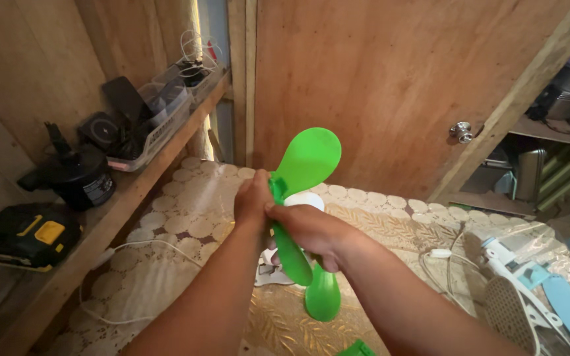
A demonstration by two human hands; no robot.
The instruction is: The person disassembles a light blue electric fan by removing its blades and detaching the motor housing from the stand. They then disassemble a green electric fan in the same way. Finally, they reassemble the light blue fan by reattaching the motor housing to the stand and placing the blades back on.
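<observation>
I hold a bright green fan propeller (306, 161) with three rounded blades up over the table. My left hand (253, 198) grips its hub from the left. My right hand (311, 229) wraps the hub and one lower blade from the right. One blade points up, two (323, 295) point down. A white rounded part (305, 200) shows just behind the hub, between my hands.
A table with a cream lace cloth (186, 217) lies below. White cables (120, 254) run across it. A white and light blue fan body with a grille (529, 303) lies at right. A wooden shelf (100, 224) at left carries a black pump, a yellow-black tool and trays. A wooden door with a knob (462, 132) stands behind.
</observation>
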